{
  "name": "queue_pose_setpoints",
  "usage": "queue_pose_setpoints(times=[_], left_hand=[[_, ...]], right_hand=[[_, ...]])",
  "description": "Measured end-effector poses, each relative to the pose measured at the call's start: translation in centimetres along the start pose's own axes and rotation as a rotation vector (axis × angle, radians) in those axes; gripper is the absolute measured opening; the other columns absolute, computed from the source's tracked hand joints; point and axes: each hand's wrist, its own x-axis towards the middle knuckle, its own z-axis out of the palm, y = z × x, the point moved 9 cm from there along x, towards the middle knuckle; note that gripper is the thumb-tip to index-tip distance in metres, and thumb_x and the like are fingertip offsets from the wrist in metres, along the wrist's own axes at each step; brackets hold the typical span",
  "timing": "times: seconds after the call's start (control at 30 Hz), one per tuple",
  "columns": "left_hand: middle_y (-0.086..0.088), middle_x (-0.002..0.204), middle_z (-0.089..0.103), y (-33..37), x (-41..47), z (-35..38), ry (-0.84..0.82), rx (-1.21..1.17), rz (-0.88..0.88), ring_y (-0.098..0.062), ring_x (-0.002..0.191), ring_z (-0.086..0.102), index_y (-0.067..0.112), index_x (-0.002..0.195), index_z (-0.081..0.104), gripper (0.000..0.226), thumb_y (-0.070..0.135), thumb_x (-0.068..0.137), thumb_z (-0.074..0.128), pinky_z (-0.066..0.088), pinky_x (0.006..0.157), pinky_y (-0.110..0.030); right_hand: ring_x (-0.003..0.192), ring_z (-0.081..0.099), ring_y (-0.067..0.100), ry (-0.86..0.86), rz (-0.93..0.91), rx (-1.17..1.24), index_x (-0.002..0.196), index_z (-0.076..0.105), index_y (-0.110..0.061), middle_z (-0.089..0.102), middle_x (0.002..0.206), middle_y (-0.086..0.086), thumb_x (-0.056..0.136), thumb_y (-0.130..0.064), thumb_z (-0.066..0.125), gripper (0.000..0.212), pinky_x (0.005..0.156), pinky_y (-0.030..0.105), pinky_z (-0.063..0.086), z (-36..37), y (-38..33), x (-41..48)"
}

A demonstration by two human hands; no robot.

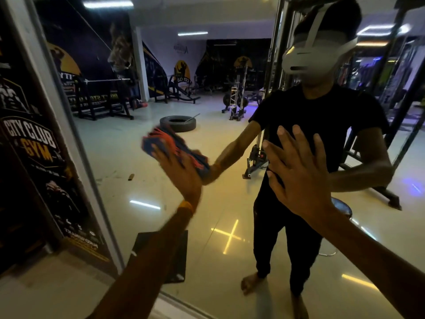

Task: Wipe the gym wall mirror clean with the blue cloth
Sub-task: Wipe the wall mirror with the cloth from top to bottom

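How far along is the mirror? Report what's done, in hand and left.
Done: cannot tell; the mirror shows no clear wiped patch. In hand: the left hand presses the cloth on the glass, left of centre, blurred; the right hand lies flat on the glass. Left: probably most of the glass, including where the right palm touches.

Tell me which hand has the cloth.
The left hand: it presses the blue cloth on the mirror. The right hand lies flat on it with spread fingers and holds nothing.
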Motion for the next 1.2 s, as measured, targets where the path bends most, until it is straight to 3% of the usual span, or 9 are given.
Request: queue_pose_setpoints(times=[0.1, 0.2, 0.4, 0.53, 0.63, 0.73, 0.9, 1.03, 1.2], left_hand=[[0.012, 0.174, -0.002, 0.9, -12.6, 3.8, -0.25, -0.057, -0.051, -0.019, 0.161, 0.008, 0.047, 0.163, -0.003, 0.082, 0.067, 0.099, 0.046, 0.014, 0.129, -0.059], [0.011, 0.174, -0.008, 0.4, -15.3, 3.5, -0.274, 0.021, 0.035, -0.02, 0.161, 0.001, 0.059, 0.157, -0.006, 0.076, 0.069, 0.1, 0.043, 0.01, 0.129, -0.059], [-0.007, 0.174, 0.011, -4.2, -3.4, 0.2, 0.13, 0.081, -0.16, -0.022, 0.158, 0.019, 0.022, 0.166, 0.006, 0.096, 0.079, 0.095, 0.036, 0.022, 0.127, -0.055], [0.021, 0.167, 0.026, -5.0, -16.5, 4.3, -0.075, -0.264, -0.3, -0.018, 0.152, 0.036, 0.055, 0.159, 0.01, 0.075, 0.054, 0.101, 0.058, 0.029, 0.125, -0.053], [0.038, 0.16, 0.025, -1.9, -27.0, 5.9, -0.122, -0.247, -0.278, -0.003, 0.151, 0.034, 0.057, 0.157, 0.007, 0.07, 0.04, 0.106, 0.052, 0.029, 0.125, -0.046], [0.022, 0.169, 0.018, -4.7, -22.7, 3.8, 0.031, 0.055, -0.177, -0.016, 0.154, 0.031, 0.056, 0.16, 0.005, 0.065, 0.044, 0.109, 0.044, 0.026, 0.126, -0.054], [-0.005, 0.174, 0.012, -11.3, -13.4, -1.1, 0.227, -0.028, -0.399, -0.022, 0.158, 0.021, 0.019, 0.166, 0.011, 0.068, 0.047, 0.109, 0.036, 0.021, 0.128, -0.047], [0.048, 0.148, 0.027, -5.9, -21.5, 3.4, 0.087, -0.204, -0.34, 0.022, 0.132, 0.042, 0.03, 0.165, 0.003, 0.062, 0.025, 0.114, 0.036, 0.04, 0.105, -0.006], [0.036, 0.165, 0.009, -6.3, -22.9, 3.8, -0.023, -0.116, -0.207, 0.0, 0.153, 0.028, 0.047, 0.162, -0.001, 0.064, 0.034, 0.113, 0.039, 0.027, 0.126, -0.032]], right_hand=[[0.158, 0.01, 0.04, -0.006, -0.01, -0.028, 0.162, 0.032, -0.022, 0.018, 0.17, 0.016, 0.104, -0.043, 0.042, 0.062, 0.124, 0.063, 0.012, 0.5, -0.5, -1.0], [0.158, 0.006, 0.04, -0.024, -0.051, -0.053, 0.163, 0.028, -0.023, 0.015, 0.171, 0.016, 0.105, -0.045, 0.037, 0.063, 0.124, 0.062, 0.011, 1.1, -0.7, -2.2], [0.159, -0.004, 0.038, -0.064, -0.091, -0.095, 0.166, 0.015, -0.022, 0.004, 0.173, 0.014, 0.104, -0.048, 0.038, 0.07, 0.126, 0.058, -0.001, 2.2, -0.7, -4.6], [0.158, 0.008, 0.039, -0.004, -0.12, -0.099, 0.165, 0.018, -0.02, 0.011, 0.172, 0.016, 0.107, -0.05, 0.031, 0.067, 0.125, 0.057, 0.001, 2.0, -0.9, -4.7], [0.158, 0.006, 0.04, -0.013, -0.148, -0.088, 0.165, 0.016, -0.02, 0.006, 0.172, 0.017, 0.107, -0.051, 0.027, 0.067, 0.125, 0.057, -0.005, 2.5, -1.2, -5.2], [0.157, 0.012, 0.041, 0.023, -0.186, -0.046, 0.164, 0.023, -0.018, 0.012, 0.171, 0.017, 0.107, -0.049, 0.028, 0.065, 0.125, 0.056, -0.006, 2.4, -1.0, -5.8], [0.155, 0.017, 0.04, 0.079, -0.139, 0.079, 0.16, 0.037, -0.018, 0.023, 0.168, 0.015, 0.106, -0.048, 0.037, 0.062, 0.126, 0.055, -0.002, 2.5, -1.3, -6.9], [0.156, 0.015, 0.041, 0.049, -0.155, 0.037, 0.161, 0.034, -0.018, 0.018, 0.17, 0.016, 0.107, -0.047, 0.035, 0.062, 0.124, 0.059, 0.003, 3.7, -2.2, -8.5], [0.154, 0.015, 0.041, 0.072, -0.153, -0.018, 0.161, 0.033, -0.017, 0.017, 0.17, 0.017, 0.108, -0.045, 0.033, 0.06, 0.123, 0.06, -0.001, 4.3, -2.6, -9.0]])
